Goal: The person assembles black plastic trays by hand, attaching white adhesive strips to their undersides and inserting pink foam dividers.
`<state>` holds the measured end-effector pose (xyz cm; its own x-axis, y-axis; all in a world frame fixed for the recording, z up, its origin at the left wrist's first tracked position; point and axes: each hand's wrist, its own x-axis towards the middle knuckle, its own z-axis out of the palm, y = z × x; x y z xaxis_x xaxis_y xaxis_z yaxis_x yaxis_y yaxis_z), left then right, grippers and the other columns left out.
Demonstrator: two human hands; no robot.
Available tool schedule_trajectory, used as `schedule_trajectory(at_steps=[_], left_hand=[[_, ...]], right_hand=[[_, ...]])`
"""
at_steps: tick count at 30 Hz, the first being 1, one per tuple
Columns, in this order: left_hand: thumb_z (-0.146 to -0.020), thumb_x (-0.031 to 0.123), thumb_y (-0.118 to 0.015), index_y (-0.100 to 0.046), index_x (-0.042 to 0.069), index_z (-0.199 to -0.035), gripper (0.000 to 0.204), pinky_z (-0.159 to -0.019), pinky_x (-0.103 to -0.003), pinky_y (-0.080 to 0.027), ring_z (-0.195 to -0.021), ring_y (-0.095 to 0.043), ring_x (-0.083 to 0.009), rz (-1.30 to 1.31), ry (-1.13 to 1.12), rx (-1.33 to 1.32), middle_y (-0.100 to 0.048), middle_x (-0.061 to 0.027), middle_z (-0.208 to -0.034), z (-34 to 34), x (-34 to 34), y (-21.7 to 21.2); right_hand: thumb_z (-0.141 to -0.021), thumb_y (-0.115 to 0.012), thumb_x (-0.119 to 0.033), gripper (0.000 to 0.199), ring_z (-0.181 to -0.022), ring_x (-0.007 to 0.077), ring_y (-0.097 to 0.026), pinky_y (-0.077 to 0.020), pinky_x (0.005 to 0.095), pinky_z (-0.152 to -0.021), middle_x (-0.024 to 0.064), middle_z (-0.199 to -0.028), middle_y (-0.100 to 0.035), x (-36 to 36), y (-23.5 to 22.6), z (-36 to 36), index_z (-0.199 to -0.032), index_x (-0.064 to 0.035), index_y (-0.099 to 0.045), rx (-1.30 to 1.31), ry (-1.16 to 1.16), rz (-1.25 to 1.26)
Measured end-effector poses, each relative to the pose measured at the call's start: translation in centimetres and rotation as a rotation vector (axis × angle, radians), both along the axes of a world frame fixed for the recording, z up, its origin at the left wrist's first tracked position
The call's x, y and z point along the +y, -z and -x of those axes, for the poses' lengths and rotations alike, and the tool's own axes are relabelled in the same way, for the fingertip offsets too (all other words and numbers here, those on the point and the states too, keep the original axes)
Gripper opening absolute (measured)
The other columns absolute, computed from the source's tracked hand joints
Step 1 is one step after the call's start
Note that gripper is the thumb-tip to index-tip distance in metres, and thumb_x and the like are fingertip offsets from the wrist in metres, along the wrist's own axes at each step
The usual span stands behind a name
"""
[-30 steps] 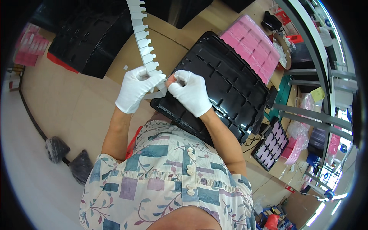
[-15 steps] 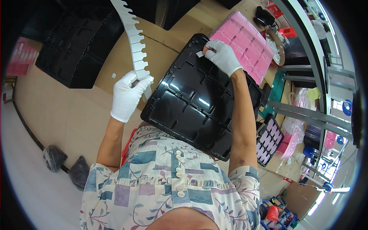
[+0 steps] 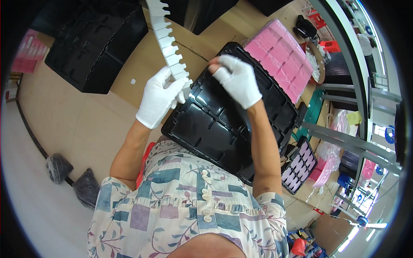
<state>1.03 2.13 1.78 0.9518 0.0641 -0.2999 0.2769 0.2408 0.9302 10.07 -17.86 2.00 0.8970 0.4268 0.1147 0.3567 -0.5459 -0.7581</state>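
Observation:
My left hand (image 3: 159, 96), in a white glove, pinches the lower end of a long white strip (image 3: 167, 45) with notches along its right edge. From there the strip runs up past the top of the view. Below those fingers lies the left side of a glossy black plastic tray (image 3: 206, 129) with moulded compartments, tilted in front of my body. Above the tray's far-left part is my right hand (image 3: 238, 81), gloved with bare fingertips. Its fingers point toward the strip but are smeared by motion, so whether they hold anything is unclear.
Pink stacked trays in clear wrap (image 3: 279, 60) lie beyond the tray. Tall black tray stacks (image 3: 97, 47) stand at the far left. A bowl of white pieces (image 3: 316, 62) sits at far right, near a grey metal frame (image 3: 344, 135). A small white scrap (image 3: 133, 81) lies on brown board.
My right hand has moved left from the tray's far edge, where it pinched a small white piece. My left hand and the strip appear shifted slightly right and up, along with the whole view.

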Motion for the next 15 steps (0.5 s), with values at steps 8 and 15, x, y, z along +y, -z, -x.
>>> schedule_trajectory(at_steps=[8, 15], left_hand=[[-0.094, 0.01, -0.063, -0.058, -0.002, -0.122, 0.03, -0.041, -0.018, -0.037, -0.051, -0.055, -0.0054, -0.018, 0.0, -0.1, -0.065, -0.0044, -0.083, -0.3, -1.4, -0.4], [-0.093, 0.005, -0.065, -0.062, -0.004, -0.122, 0.03, -0.051, -0.018, -0.042, -0.069, -0.058, -0.0045, -0.301, -0.15, -0.225, -0.068, -0.0063, -0.098, -0.3, -1.2, 1.7]], right_hand=[[-0.081, -0.066, -0.009, 0.009, -0.063, 0.0199, -0.061, -0.0495, 0.0311, -0.062, 0.0127, -0.068, -0.061, 1.7, -0.5, 4.8, -0.081, 0.0, -0.067, 0.118, -0.02, -0.254], [-0.072, -0.071, -0.01, 0.013, -0.074, 0.0255, -0.058, -0.0469, 0.0356, -0.069, 0.0049, -0.08, -0.06, -5.4, -3.7, 7.8, -0.077, -0.009, -0.06, -0.365, -0.137, 0.09]])
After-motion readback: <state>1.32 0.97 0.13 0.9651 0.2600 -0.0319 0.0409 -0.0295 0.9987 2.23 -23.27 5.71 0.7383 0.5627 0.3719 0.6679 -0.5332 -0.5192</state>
